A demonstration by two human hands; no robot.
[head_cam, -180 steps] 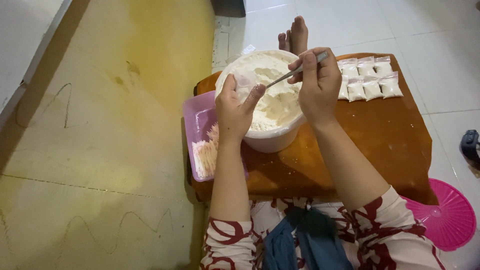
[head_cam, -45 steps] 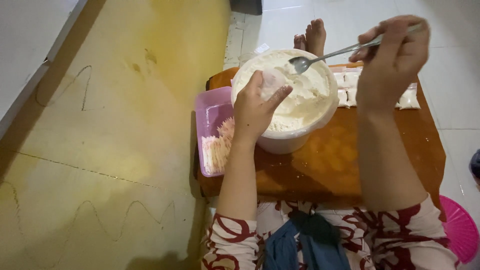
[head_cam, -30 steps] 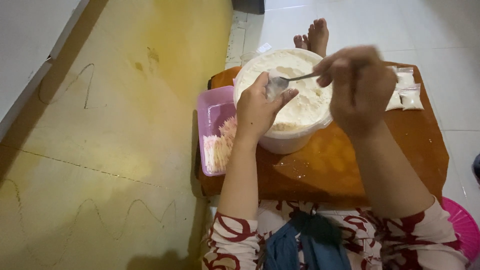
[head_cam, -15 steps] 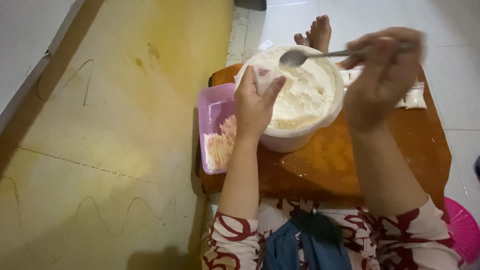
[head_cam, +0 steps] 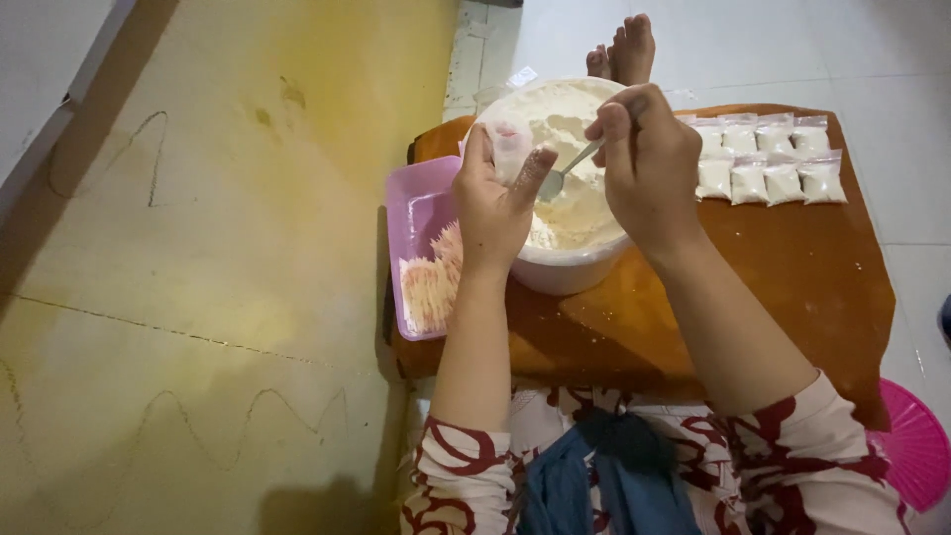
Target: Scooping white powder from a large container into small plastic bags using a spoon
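Note:
My left hand [head_cam: 495, 203] holds a small clear plastic bag [head_cam: 512, 144] open over the near-left rim of a white bowl [head_cam: 570, 272] full of white powder [head_cam: 565, 119]. My right hand [head_cam: 649, 163] grips a metal spoon [head_cam: 567, 173], its tip pointing down-left toward the bag's mouth, just above the powder. Both hands hover over the bowl, which stands on a low brown wooden table [head_cam: 753, 277].
Several small filled white bags [head_cam: 763, 163] lie in two rows at the table's far right. A pink tray [head_cam: 421, 213] holding pale bundled strips [head_cam: 431, 287] sits at the table's left edge. My bare foot [head_cam: 624, 50] rests beyond the bowl. A pink fan-like object [head_cam: 916, 446] lies on the floor to the right.
My right hand has come down from above the bowl's far rim, bringing the spoon to the bag held in my left hand. The left hand has stayed at the bowl's rim.

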